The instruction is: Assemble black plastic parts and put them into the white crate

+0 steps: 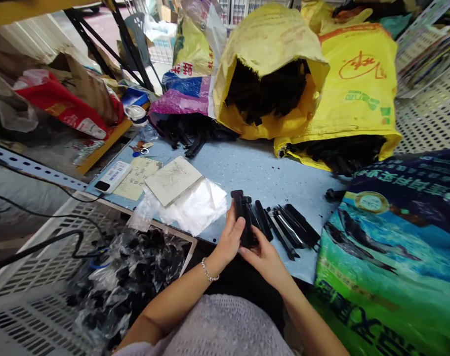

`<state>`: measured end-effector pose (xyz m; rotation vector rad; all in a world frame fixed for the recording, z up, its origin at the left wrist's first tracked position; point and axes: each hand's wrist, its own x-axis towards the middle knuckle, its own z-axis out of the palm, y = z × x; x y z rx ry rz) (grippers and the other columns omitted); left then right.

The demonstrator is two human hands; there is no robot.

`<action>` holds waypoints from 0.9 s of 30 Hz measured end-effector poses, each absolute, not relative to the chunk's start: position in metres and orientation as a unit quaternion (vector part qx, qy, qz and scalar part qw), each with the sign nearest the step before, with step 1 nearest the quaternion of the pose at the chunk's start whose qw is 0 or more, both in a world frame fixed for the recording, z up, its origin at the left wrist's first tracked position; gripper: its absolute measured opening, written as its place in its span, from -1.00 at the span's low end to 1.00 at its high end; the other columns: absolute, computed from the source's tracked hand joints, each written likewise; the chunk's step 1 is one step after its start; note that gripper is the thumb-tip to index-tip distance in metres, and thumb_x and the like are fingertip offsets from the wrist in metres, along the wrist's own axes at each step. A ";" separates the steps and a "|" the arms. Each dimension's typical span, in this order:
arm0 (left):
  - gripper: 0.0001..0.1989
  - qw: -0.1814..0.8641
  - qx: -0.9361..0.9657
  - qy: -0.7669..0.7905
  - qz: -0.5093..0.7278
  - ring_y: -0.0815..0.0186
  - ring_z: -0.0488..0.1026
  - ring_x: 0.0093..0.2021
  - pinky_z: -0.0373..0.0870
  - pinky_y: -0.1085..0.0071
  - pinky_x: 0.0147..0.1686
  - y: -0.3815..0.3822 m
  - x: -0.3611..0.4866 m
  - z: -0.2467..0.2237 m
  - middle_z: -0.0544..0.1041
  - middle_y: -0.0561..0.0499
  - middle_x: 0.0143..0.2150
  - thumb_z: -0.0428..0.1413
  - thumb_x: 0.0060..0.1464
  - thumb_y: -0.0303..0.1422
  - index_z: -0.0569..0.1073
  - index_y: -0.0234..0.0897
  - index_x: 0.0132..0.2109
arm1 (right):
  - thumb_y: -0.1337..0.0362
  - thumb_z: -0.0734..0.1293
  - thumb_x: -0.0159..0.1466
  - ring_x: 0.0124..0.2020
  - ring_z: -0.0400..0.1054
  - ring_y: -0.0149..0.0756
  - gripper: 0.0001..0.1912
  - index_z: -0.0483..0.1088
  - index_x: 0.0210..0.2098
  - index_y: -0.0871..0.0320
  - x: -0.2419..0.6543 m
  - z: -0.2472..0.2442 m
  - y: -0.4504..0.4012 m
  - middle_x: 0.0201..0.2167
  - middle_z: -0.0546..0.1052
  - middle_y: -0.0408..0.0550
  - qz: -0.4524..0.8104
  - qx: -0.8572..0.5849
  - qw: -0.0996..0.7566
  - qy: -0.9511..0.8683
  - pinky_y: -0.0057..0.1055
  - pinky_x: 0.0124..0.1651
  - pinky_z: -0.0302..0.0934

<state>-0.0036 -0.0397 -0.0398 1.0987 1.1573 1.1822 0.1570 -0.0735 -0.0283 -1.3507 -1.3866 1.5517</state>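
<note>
From where I stand, both hands are wrapped around one long black piece (238,203): the left hand (227,243) has fingers and thumb curled about its middle, while the right hand (265,254) cups its near end. The piece's long axis points away from the body, the far tip leaning slightly left. Just right of the grip, nearer the right hand, black strips (289,227) lie side by side, their far ends slanting left. Left of the grip sits crumpled white plastic (209,202); well beyond it, a yellow sack (272,34) gapes, dark inside.
</note>
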 end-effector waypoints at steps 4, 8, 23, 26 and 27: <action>-0.67 0.284 0.631 0.623 0.366 -0.01 0.18 0.25 0.13 -0.06 0.23 -0.025 -0.058 -0.063 0.32 -0.22 0.21 0.02 0.24 -0.24 0.44 -0.28 0.06 | 0.12 0.46 0.15 -0.19 0.51 -0.07 -0.49 0.38 0.06 0.08 0.152 -0.037 -0.065 -0.11 0.58 0.07 0.679 -0.506 0.347 -0.404 -0.07 -0.06 0.36; -0.90 0.215 0.651 0.663 0.299 0.11 0.37 -0.08 0.35 0.11 -0.04 -0.012 -0.116 -0.088 0.47 -0.14 -0.18 0.10 0.14 -0.42 0.49 -0.28 -0.33 | 0.14 0.48 0.12 -0.11 0.50 -0.04 -0.58 0.47 -0.04 0.12 0.144 -0.035 -0.053 -0.08 0.58 0.10 0.732 -0.462 0.362 -0.347 -0.08 -0.01 0.32; -0.80 0.300 0.753 0.503 0.301 0.12 0.42 0.07 0.33 0.13 0.09 -0.039 -0.098 -0.080 0.49 -0.12 0.00 0.10 0.15 -0.34 0.45 -0.19 -0.07 | 0.17 0.40 0.18 -0.13 0.50 -0.17 -0.68 0.50 -0.08 0.09 0.074 -0.033 0.007 0.08 0.51 0.02 0.780 -0.373 0.404 -0.299 -0.32 -0.17 0.37; -0.82 0.243 0.676 0.605 0.342 0.20 0.46 -0.11 0.41 0.22 -0.07 -0.041 -0.098 -0.084 0.48 -0.10 -0.14 -0.04 0.21 -0.44 0.42 -0.25 -0.11 | 0.20 0.41 0.16 -0.13 0.51 -0.16 -0.67 0.49 -0.08 0.09 0.071 -0.036 0.008 0.04 0.53 0.01 0.785 -0.372 0.404 -0.286 -0.34 -0.19 0.37; -0.83 0.199 0.646 0.651 0.345 0.16 0.44 -0.10 0.40 0.19 -0.07 -0.041 -0.100 -0.087 0.47 -0.13 -0.14 -0.03 0.18 -0.47 0.41 -0.28 -0.12 | 0.19 0.40 0.15 -0.14 0.51 -0.15 -0.68 0.49 -0.10 0.11 0.065 -0.039 0.010 0.01 0.55 0.01 0.794 -0.367 0.398 -0.276 -0.33 -0.20 0.38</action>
